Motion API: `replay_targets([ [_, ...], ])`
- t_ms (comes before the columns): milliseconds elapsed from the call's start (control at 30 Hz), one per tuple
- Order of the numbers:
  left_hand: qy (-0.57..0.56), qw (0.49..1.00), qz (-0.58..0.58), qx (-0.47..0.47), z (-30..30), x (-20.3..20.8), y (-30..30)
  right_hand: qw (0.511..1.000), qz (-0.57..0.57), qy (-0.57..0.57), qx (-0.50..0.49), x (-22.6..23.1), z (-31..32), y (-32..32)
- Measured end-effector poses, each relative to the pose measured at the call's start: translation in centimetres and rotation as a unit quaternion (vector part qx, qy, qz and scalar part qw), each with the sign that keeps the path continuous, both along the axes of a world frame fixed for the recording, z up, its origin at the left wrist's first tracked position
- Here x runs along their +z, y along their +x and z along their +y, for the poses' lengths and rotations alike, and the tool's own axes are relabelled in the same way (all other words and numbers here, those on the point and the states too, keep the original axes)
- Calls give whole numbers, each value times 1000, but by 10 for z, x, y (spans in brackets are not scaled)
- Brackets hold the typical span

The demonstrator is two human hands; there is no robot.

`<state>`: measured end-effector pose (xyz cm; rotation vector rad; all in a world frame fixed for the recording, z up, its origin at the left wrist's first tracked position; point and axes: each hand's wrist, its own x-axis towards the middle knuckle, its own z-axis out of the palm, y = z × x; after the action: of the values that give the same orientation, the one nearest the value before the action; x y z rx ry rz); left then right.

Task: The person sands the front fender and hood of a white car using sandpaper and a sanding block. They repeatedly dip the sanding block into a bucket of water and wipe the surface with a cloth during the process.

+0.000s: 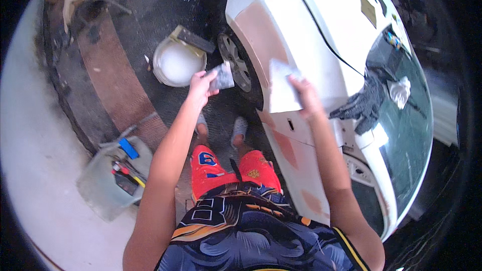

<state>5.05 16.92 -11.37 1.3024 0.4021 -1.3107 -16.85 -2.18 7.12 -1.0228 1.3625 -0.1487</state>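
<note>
My left hand [200, 86] is closed, thumb and fingers pinching one edge of a grey flat pad [224, 76]; the pad is positioned between the white bucket [157, 73] and the front wheel [240, 65] of the white car [321, 50]; my right hand [309, 98] is partly curled, gripping the edge of a white flat sheet [282, 90]; its fingers are blurred; the sheet overlaps the car's front side in view, contact cannot be determined; a dark block [197, 40] lies at the bucket's far rim.
</note>
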Motion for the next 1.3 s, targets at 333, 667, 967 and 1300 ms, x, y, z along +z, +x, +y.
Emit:
replay_targets([
  [333,-157,568,-695,-412,57,231,-27,907,-240,255,-232,-25,109,-4],
  [667,-214,399,-774,-443,104,252,-48,874,-386,206,-211,40,131,-73],
  [967,-287,459,-710,-451,40,273,-125,915,-126,-363,-123,54,164,-101],
  [1300,-330,468,-660,-487,62,295,-149,861,-178,-360,-312,85,131,-161],
])
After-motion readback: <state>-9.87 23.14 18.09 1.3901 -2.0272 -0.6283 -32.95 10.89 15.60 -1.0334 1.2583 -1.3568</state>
